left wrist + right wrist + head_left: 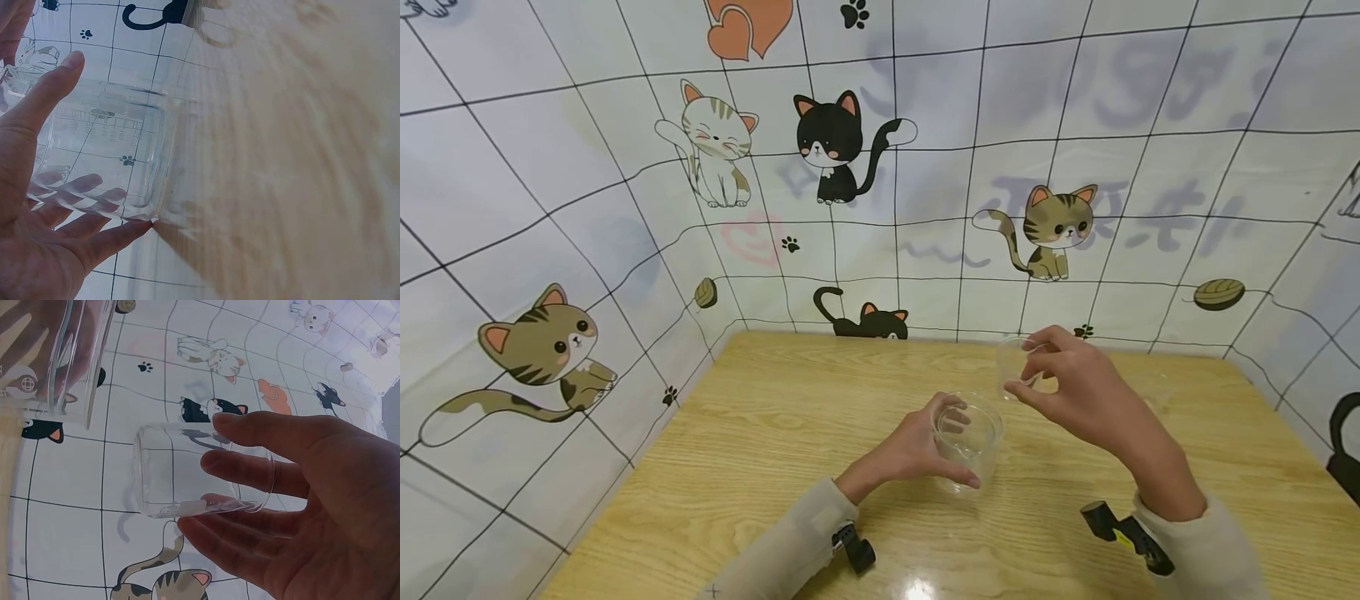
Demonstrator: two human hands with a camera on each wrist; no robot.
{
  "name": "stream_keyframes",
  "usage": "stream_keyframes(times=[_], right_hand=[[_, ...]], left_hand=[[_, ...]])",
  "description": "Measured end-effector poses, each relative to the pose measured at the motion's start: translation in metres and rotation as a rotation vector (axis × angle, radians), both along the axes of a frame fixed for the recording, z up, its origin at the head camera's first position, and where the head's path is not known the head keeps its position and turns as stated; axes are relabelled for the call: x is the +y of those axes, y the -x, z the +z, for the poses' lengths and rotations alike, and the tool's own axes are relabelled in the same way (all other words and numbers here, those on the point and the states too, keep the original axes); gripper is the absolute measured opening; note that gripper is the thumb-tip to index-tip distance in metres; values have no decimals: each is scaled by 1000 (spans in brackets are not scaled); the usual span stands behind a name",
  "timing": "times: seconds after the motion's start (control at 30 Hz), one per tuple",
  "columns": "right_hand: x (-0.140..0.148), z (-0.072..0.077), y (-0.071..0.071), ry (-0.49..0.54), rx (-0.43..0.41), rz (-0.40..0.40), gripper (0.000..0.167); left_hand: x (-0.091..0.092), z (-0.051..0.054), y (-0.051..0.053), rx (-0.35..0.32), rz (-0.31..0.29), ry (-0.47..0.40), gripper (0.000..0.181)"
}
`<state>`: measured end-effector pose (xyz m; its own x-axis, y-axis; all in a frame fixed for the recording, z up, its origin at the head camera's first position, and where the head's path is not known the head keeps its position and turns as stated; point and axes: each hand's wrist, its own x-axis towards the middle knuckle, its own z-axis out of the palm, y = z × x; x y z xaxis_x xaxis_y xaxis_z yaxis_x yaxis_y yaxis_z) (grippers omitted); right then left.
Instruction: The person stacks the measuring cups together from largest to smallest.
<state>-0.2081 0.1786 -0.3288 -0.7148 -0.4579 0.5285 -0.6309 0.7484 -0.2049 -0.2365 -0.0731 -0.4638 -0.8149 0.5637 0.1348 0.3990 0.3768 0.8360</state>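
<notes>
My left hand [913,446] holds a clear measuring cup [977,437] round its side, thumb at the front and fingers behind. In the left wrist view, faint scale marks show on the clear wall of the measuring cup [112,150], whose base is at or close to the tabletop. Up and to the right, my right hand [1078,387] grips a smaller clear glass [172,465] between thumb and fingers. That glass is raised off the table and tilted on its side in the right wrist view; one finger shows through its wall. Both vessels look to have nothing in them.
The wood-grain table [760,433] ends against a white gridded cloth [925,192] printed with cats, at the back and both sides. Behind my right wrist a faint clear object [1159,390] stands on the table, its kind unclear.
</notes>
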Motion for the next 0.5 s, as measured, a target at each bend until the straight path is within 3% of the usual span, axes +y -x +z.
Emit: stream_keyframes(times=[0.5], right_hand=[[-16, -11, 0, -17, -8, 62, 18]], left_hand=[[1, -2, 2, -23, -7, -23, 102]])
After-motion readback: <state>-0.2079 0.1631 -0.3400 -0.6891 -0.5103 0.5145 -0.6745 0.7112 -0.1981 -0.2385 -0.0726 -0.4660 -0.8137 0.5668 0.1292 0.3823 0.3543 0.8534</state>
